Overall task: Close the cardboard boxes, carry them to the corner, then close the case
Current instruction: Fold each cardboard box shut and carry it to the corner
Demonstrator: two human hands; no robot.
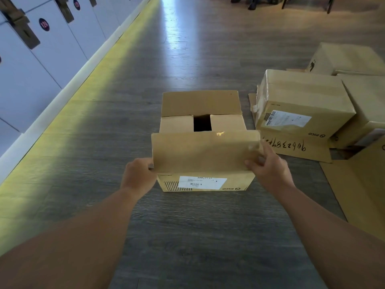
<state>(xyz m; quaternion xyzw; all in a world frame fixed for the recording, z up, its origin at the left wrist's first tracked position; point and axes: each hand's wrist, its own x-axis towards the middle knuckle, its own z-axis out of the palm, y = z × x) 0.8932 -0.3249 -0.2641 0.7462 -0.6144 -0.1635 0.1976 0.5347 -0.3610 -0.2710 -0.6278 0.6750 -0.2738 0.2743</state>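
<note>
A brown cardboard box (205, 183) with a white label stands on the grey floor right in front of me. Its two short side flaps are folded in, with a dark gap between them. The far flap (200, 103) stands up. The near flap (205, 152) is raised toward me. My left hand (138, 176) pinches the near flap's left edge. My right hand (267, 165) grips its right edge, fingers curled round the corner. No case is in view.
Several other cardboard boxes (302, 105) are stacked close at the right, on flattened cardboard (354, 184). White numbered lockers (41, 49) line the left wall, above a yellow-lit floor strip. Chair legs and someone's shoes show at the far top.
</note>
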